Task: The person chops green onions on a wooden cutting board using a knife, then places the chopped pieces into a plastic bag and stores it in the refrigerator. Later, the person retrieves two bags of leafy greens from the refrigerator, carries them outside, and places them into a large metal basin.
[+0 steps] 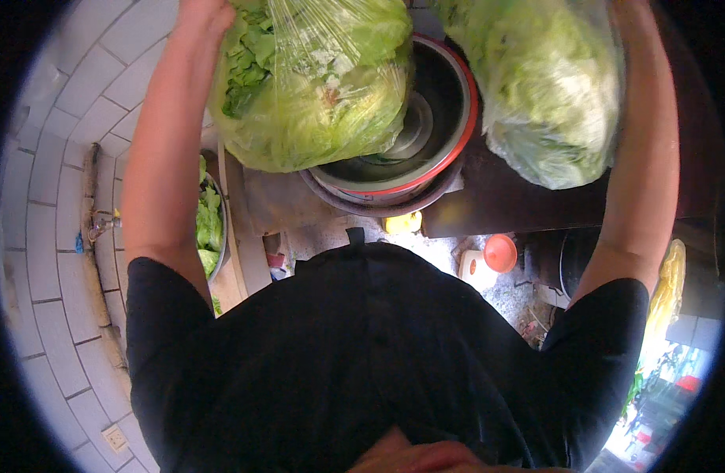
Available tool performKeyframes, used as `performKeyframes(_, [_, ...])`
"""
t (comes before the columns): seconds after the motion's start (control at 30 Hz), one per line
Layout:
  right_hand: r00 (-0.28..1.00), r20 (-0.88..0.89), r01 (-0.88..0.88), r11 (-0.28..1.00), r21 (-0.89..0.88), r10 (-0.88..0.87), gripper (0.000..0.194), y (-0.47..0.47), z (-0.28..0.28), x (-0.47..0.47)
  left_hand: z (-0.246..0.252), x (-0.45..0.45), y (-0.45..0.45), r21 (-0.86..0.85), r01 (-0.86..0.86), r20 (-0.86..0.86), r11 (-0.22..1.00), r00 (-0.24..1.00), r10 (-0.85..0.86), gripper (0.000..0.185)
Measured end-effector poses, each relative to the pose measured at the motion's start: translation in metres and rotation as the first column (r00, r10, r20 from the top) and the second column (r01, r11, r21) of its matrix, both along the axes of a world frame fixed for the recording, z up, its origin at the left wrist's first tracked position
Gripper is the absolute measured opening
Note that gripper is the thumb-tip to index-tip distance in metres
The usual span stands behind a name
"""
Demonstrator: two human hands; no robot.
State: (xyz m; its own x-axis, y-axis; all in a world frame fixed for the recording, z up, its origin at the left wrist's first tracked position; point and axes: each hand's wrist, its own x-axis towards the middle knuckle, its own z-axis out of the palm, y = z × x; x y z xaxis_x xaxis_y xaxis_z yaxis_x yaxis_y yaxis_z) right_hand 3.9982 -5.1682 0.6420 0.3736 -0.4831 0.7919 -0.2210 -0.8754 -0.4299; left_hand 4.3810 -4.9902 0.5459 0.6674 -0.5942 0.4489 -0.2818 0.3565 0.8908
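Only the heel of my left hand [214, 15] shows at the top edge, beside a clear plastic bag of leafy greens [315, 100]; its fingers are cut off. My right hand is out of view, with its forearm running up along a second bag of pale green leaves [545, 100]. Both bags hang in front of me, and what grips them is hidden. Partly behind the left bag is a round metal pot or basin with a red rim [470, 118], with a round metal piece inside.
At the left, a metal bowl [223, 236] holds lettuce leaves beside a tiled wall [49, 224] with a pipe and tap [105, 223]. A dark tabletop [516, 207] extends right. Below are a yellow object [403, 223], an orange round item [500, 253] and a yellow plastic bag [667, 290].
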Motion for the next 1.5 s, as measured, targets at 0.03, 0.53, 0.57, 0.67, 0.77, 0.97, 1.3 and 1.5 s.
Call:
performKeyframes(0.03, [0.993,0.122,-0.017,0.991,0.132,0.001,0.015,-0.002,-0.013,0.015,0.003,0.005,0.006,-0.027,0.003,0.010,1.000,1.000,-0.003,0.025])
performKeyframes(0.53, [0.980,0.038,-0.197,0.925,0.325,0.196,0.030,-0.065,-0.151,0.109,0.056,-0.019,0.165,-0.045,-0.118,0.080,0.992,0.989,0.121,0.027])
performKeyframes(0.57, [0.979,-0.003,-0.197,0.940,0.280,0.206,0.029,-0.063,-0.167,0.118,0.045,-0.026,0.174,-0.032,-0.238,0.025,0.971,0.971,0.238,0.029])
performKeyframes(0.67, [0.964,-0.246,-0.040,0.967,0.251,0.103,0.044,-0.045,-0.205,0.131,0.003,-0.058,0.188,-0.088,-0.350,-0.097,0.933,0.935,0.342,0.021])
performKeyframes(0.77, [0.842,-0.522,0.026,0.958,0.287,0.133,0.043,-0.014,-0.242,0.145,-0.024,-0.072,0.210,-0.070,-0.415,-0.180,0.907,0.900,0.397,0.024])
performKeyframes(0.97, [0.578,-0.783,-0.103,0.972,0.210,0.230,0.062,-0.008,-0.295,0.174,-0.037,-0.108,0.228,-0.344,-0.407,-0.307,0.846,0.900,0.309,0.027])
performKeyframes(1.3, [0.596,-0.683,-0.218,0.903,0.370,0.423,0.061,-0.045,-0.347,0.178,-0.037,-0.152,0.299,-0.297,-0.243,-0.044,0.923,0.969,0.241,0.031])
performKeyframes(1.5, [0.449,-0.890,0.033,0.996,-0.077,-0.084,0.064,0.006,-0.324,0.180,-0.106,-0.093,0.311,-0.030,-0.520,-0.283,0.854,0.824,0.491,0.022])
